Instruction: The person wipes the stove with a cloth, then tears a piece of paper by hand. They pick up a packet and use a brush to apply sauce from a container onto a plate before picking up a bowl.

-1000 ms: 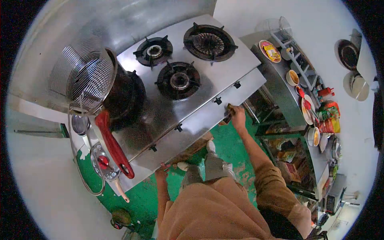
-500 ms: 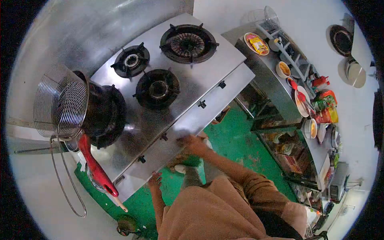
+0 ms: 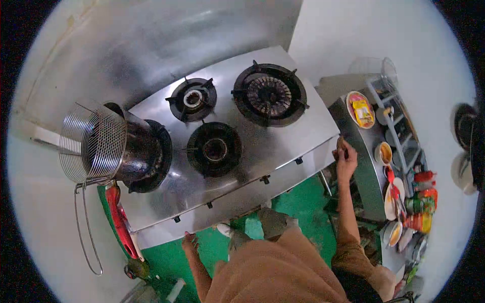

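At the right end of the steel stove (image 3: 303, 136), my right hand (image 3: 346, 160) is closed on a small brown pad-like thing (image 3: 342, 143), pressed close to the stove's corner. Its exact kind is hard to make out. My left hand (image 3: 190, 241) hangs by the stove's lower front edge, fingers loosely apart, with nothing seen in it. Several black burners sit on the stove top, among them a large ring burner (image 3: 270, 94). Along the front panel run black knobs (image 3: 264, 180).
A dark pot (image 3: 144, 151) stands on the left burner, with a wire strainer basket (image 3: 96, 144) beside it. A red-handled utensil (image 3: 121, 217) lies at the stove's left end. On the right, a steel counter (image 3: 361, 151) holds bowls, packets and a plate (image 3: 360, 109). The floor (image 3: 308, 209) is green.
My right hand has moved from the front panel to the stove's right corner, its arm now stretched farther out. My left hand stays near the front edge. The view has shifted.
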{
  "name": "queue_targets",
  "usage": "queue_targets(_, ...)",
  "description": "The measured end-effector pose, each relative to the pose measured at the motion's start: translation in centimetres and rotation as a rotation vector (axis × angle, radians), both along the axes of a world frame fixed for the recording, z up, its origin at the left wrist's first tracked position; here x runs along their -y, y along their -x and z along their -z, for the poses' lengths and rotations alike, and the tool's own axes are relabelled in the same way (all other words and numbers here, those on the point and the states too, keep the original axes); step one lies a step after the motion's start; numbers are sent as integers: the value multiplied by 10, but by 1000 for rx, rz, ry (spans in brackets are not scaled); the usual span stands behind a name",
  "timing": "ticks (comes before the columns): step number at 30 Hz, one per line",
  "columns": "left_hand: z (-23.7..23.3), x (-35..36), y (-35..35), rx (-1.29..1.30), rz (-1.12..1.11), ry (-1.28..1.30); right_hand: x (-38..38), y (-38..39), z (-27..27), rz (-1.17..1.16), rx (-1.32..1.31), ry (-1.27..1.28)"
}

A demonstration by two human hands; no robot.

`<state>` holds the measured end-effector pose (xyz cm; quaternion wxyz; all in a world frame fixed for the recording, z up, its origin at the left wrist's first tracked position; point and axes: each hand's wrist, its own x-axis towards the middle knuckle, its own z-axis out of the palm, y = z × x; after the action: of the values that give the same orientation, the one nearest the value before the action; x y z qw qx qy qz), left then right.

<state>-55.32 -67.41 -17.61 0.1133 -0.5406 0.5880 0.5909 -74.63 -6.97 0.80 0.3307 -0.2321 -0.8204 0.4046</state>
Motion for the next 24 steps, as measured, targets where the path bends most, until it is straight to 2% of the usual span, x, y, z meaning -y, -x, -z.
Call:
queue_targets(1, 16, 7, -5, -41, -34, -58, 7, 10, -25, -61, 106, -286)
queue_targets(3, 15, -2, -6, -89, -88, -115, 18, 31, -16, -183, 98, -367)
queue_targets(4, 2, -15, -1, -79, -140, -37, 26, 43, -14, -289, 86, -455)
queue_targets(6, -13, -33, 9, -72, -212, 44, 58, 51, -22, -503, 125, -509)
queue_targets(8, -22, -35, 7, -129, -199, 18, 83, 48, 16, -815, 156, -362)
queue_targets(9, -23, -34, 9, -128, -208, 23, 103, 51, -1, -825, 155, -358)
queue_targets(11, -20, -35, 11, -83, -238, 25, 143, 65, -58, -937, 339, -241)
queue_targets(13, -21, -36, 11, -74, -237, 30, 162, 106, -71, -939, -4, -370)
queue_targets(15, -21, -34, 12, -67, -224, 35, 185, 150, -93, -1045, -13, -459)
queue_targets(17, -13, -33, 8, -112, -229, 20, 212, 187, -80, -959, -56, -665)
queue_targets(18, -10, -31, 8, -116, -232, 18, 223, 203, -69, -960, -60, -668)
queue_targets(20, -4, -24, 9, 8, -216, -1, 243, 228, -48, -1125, 177, -741)
queue_targets(24, 11, -15, 0, -28, -214, -67, 270, 243, -30, -1164, 154, -737)
